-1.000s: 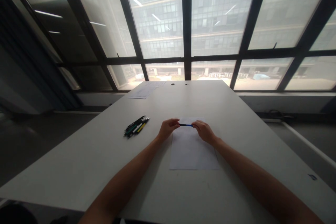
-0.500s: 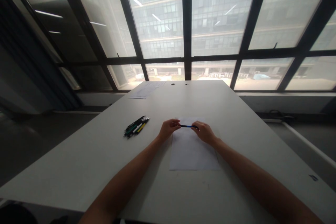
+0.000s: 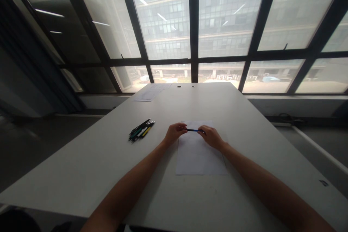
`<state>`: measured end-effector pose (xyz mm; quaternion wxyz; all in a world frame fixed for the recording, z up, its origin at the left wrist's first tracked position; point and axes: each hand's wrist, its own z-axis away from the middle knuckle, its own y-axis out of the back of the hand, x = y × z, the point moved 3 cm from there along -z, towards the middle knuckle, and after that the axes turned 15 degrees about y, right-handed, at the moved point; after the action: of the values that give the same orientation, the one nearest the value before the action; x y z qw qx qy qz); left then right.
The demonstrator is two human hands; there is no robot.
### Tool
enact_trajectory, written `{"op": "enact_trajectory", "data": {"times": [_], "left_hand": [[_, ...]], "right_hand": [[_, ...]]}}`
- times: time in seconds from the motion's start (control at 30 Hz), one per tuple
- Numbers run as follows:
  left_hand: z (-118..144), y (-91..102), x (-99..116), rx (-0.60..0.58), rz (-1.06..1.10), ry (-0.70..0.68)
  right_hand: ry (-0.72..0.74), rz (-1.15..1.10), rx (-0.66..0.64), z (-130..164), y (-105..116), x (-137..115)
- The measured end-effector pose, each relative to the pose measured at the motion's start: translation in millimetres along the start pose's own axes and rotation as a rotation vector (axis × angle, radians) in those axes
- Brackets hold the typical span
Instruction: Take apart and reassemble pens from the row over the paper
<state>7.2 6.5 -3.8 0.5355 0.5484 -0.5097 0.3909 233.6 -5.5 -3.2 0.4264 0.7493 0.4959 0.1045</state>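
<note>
One blue pen (image 3: pixel 193 130) is held level between two hands above the far end of one white sheet of paper (image 3: pixel 199 156), which lies flat on the white table (image 3: pixel 95 166). The left hand (image 3: pixel 174 133) has its fingertips pinched shut on the pen's left end; the right hand (image 3: pixel 211 137) has its fingers curled closed around the right end, so only the short middle stretch of the pen shows. Both forearms reach in from the near edge of the table, one on each side of the sheet.

Left of the sheet, well apart from it, lies one loose bundle of pens (image 3: pixel 141 131), dark ones with at least one yellow and one green among them; their exact number cannot be told. Beyond the sheet, near the table's far left corner, lies a second sheet of paper (image 3: pixel 149 94), and to its right two small dark round spots (image 3: pixel 186 87) sit by the far edge.
</note>
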Motion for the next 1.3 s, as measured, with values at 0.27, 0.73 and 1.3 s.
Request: {"op": "enact_trajectory", "data": {"times": [0.27, 0.73, 1.3], "left_hand": [[0.3, -0.3, 2.0, -0.008, -0.084, -0.047], [0.5, -1.0, 2.5, 0.089, -0.276, 0.005], [0.0, -2.4, 4.6, 0.058, -0.246, -0.034]], "right_hand": [[0.0, 0.034, -0.011, -2.2, 1.8, -3.9], [-0.023, 0.047, -0.009, -2.3, 2.6, -4.1], [-0.011, 0.074, -0.009, -0.9, 1.4, -1.1]]}}
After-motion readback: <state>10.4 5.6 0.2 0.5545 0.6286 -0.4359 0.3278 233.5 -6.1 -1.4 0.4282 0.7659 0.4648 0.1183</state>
